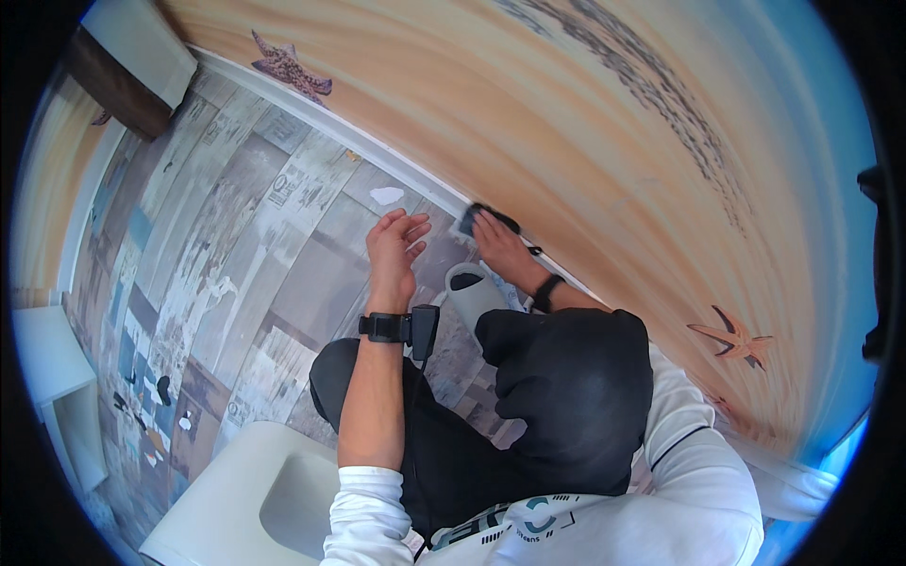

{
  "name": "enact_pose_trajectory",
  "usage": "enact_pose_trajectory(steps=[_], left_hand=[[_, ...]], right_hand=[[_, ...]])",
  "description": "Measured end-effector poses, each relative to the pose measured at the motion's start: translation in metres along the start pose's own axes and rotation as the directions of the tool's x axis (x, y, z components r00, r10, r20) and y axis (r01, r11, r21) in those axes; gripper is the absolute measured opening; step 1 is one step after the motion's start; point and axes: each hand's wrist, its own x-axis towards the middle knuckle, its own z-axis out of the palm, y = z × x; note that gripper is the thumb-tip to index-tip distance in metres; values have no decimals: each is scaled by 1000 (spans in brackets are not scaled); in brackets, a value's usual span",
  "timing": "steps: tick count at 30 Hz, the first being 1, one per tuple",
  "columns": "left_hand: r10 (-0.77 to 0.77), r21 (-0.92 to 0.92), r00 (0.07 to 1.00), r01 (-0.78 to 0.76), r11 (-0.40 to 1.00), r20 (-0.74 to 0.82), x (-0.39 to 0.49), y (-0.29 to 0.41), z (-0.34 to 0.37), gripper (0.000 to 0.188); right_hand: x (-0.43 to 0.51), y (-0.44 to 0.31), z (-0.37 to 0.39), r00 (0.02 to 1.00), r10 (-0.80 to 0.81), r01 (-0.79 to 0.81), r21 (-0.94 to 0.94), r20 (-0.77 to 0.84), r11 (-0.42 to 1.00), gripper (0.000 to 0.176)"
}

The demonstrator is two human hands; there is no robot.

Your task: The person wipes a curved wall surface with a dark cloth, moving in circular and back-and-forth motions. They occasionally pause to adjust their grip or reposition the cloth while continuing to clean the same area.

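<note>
My right hand (pixel 501 244) presses a dark pad or cloth (pixel 469 218) down at the foot of the wall, against the white baseboard (pixel 417 182). Its exact kind is unclear, since my fingers cover part of it. My left hand (pixel 395 251) hovers above the floor to the left, palm turned inward, fingers loosely curled and apart with nothing in them. A black strap with a small box (pixel 423 332) sits on my left wrist. Just beyond that hand, a white scrap (pixel 386 195) lies on the wood-patterned floor (pixel 297 265).
A grey slipper (pixel 473 293) shows beside my black-trousered knee. The beach-patterned wall (pixel 566 148) rises close on the right. A pale stool (pixel 233 474) stands behind at lower left, near a white shelf unit (pixel 56 354). White-and-brown furniture (pixel 124 81) occupies the far corner.
</note>
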Motion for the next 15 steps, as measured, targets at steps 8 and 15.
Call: enact_pose_trajectory(steps=[8, 15], left_hand=[[-51, 6, 998, 51, 999, 37, 13, -12, 11, 27], [-1, 0, 999, 1, 1000, -52, -4, 20, -28, 29]], right_hand=[[-187, 2, -62, 886, 397, -451, 253, 238, 856, 37], [-242, -2, -108, 436, 771, -899, 199, 464, 390, 36]])
